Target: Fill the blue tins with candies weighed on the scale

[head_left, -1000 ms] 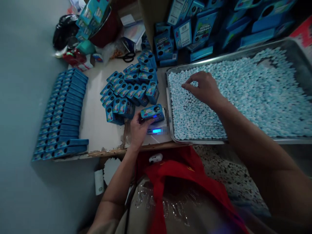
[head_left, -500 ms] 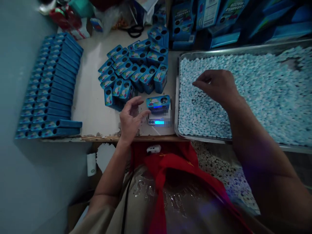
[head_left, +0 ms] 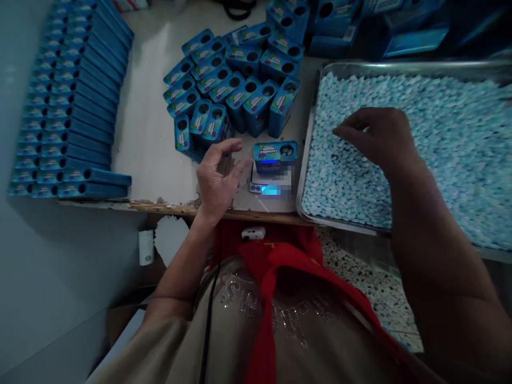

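head view: here we are on my distant feed, looking down past both hands onto the pale tabletop (head_left: 148, 80).
left hand: there's my left hand (head_left: 218, 181), thumb and fingers spread well apart, thumb tip just beside the blue box (head_left: 275, 156); whether skin meets card, i cannot tell.
box on the scale: upright, just right of that hand, on the small scale (head_left: 264, 178), with pale pieces showing in its round opening!
display: glowing blue, right of the left wrist; the reading is blocked out, so i can't call it.
right hand: over to my right hand (head_left: 382, 136), thumb and fingertips drawn together above the candies (head_left: 352, 181); whether one sits between the tips, i cannot tell.
tray: under that hand, the metal tray (head_left: 303, 176) spreads wide, pale blue and white pieces packed across it.
standing boxes: beyond the left hand, a tight crowd of boxes (head_left: 240, 96), tops up, round openings showing.
stacked boxes: well left of the left hand, neat rows of blue packs (head_left: 72, 117).
scissors: far beyond the left hand, black handles (head_left: 237, 9), cut off by the top edge.
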Demonstrator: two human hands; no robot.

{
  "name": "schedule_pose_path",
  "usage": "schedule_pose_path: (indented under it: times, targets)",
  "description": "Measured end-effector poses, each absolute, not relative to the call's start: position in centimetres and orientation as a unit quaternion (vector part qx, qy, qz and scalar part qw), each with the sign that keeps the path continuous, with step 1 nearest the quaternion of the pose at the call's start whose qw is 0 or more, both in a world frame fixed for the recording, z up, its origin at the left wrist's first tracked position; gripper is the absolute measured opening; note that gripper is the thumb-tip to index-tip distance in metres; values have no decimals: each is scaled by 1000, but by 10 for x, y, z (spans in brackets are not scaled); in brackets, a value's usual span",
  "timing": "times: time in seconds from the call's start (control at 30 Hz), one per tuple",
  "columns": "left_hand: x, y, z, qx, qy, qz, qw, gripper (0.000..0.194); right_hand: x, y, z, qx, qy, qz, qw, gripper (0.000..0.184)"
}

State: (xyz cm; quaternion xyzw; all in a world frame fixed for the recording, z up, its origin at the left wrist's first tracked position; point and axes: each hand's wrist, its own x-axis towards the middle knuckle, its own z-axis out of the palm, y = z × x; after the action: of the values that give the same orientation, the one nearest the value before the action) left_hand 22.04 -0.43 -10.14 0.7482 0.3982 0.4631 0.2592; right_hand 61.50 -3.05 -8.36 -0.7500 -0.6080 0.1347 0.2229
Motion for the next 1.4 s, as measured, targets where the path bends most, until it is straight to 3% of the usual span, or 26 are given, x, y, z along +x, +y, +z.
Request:
schedule_pose_path:
  times: [0.4, 0.53, 0.67, 0.77, 0.87, 1.0, 1.13, 1.17, 1.27, 1.4]
  targets:
    - [228, -1, -130, 776, 396, 402, 280, 81, 592, -37, -65, -733, -575, 209, 299, 9]
    - [250, 0, -128, 807, 386, 337, 295, 61, 579, -36, -60, -696, -533, 351, 328, 11]
    - [275, -5, -84, 876, 314, 311, 191, 33, 565, -36, -57, -620, -438, 556, 339, 39]
    - [290, -9, -57, 910, 267, 299, 102, 42, 557, -35, -53, -591, -374, 627, 342, 62]
    - [298, -5, -57, 900, 289, 309, 107, 44, 552, -36, -51, -571, -323, 666, 355, 71]
    - [293, 7, -84, 840, 355, 367, 183, 38, 548, -36, -55, -520, -265, 716, 383, 53]
    - [277, 17, -107, 758, 389, 438, 285, 46, 554, -35, -66, -511, -250, 708, 418, 13]
    - [273, 18, -110, 735, 397, 448, 318, 50, 557, -34, -68, -510, -254, 702, 428, 11]
    - [263, 17, -113, 687, 400, 448, 409, 61, 565, -34, -72, -499, -270, 690, 450, 27]
    - [254, 10, -116, 678, 385, 415, 469, 62, 568, -34, -70, -492, -288, 665, 483, 23]
